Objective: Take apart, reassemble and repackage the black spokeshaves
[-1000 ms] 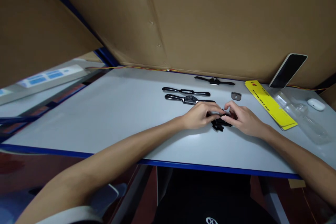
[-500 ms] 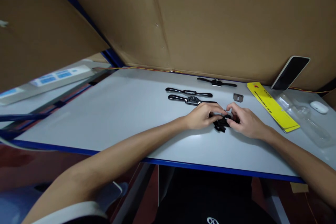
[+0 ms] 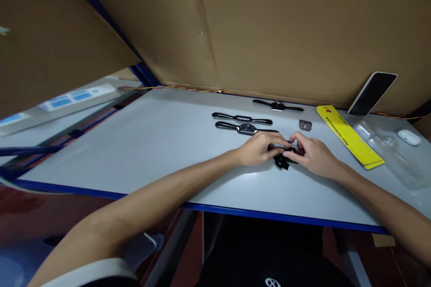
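Observation:
My left hand (image 3: 261, 148) is closed in a pinch on a black spokeshave (image 3: 281, 162), low over the table. From the other side, my right hand (image 3: 311, 154) grips the same tool, its thumb laid across the top and its index finger bent. Fingers hide most of that spokeshave; a notched black end shows below them. Just behind my left hand lies another spokeshave (image 3: 247, 128), partly covered by the fingers. Beyond it is a bare black spokeshave body (image 3: 242, 118). A slotted metal blade (image 3: 305, 125) lies flat behind my right hand.
A third spokeshave (image 3: 277, 106) lies near the cardboard wall (image 3: 269, 31). To the right are a yellow card (image 3: 350, 136), clear plastic packaging (image 3: 400, 161), a leaning phone (image 3: 373, 94) and a white earbud case (image 3: 409, 137). A blue edge (image 3: 269, 217) borders the grey table (image 3: 134, 143).
My right thumb has moved left across the top of the held spokeshave, and the right fingers have come closer to the left ones. My left hand is almost unmoved.

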A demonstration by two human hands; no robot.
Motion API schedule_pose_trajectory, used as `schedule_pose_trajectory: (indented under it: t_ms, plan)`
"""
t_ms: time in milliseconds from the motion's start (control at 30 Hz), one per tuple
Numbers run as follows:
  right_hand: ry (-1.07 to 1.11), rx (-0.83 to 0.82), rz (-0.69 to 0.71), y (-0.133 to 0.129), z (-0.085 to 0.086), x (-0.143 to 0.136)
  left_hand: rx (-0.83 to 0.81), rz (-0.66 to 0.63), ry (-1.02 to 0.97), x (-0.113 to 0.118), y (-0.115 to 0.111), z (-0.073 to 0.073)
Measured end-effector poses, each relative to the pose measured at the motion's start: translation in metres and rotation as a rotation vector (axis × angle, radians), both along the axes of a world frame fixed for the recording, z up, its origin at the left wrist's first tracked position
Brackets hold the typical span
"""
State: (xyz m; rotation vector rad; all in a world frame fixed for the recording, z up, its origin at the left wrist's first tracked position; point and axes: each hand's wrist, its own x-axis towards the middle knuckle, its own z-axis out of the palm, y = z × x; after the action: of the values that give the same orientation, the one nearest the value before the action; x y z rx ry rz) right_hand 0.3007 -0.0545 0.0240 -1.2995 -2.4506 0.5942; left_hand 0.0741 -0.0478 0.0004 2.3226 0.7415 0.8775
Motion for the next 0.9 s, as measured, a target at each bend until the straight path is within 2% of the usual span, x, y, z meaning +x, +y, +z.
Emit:
schedule_pose_trajectory:
  t_ms: [133,300,500,633,800,900]
  plan:
    - [-0.054,0.022,-0.03,-0.004,0.001,-0.003,0.001,-0.008,-0.012,0.0,0.0,-0.001]
    - [-0.093,0.087,0.031,-0.006,0.001,0.0,0.008,-0.009,-0.005,-0.001,0.001,-0.002]
    - [0.012,0.119,0.15,-0.001,-0.002,0.009,-0.004,0.001,-0.005,-0.001,0.001,-0.002]
    - [0.103,0.243,0.175,0.004,-0.007,0.015,-0.02,0.007,-0.005,0.0,0.001,-0.001]
    - [0.138,0.323,0.286,0.008,-0.012,0.016,-0.027,0.014,0.014,0.0,0.0,0.002]
    - [0.138,0.33,0.271,0.008,-0.012,0.016,-0.035,0.019,0.011,0.0,0.0,0.001]
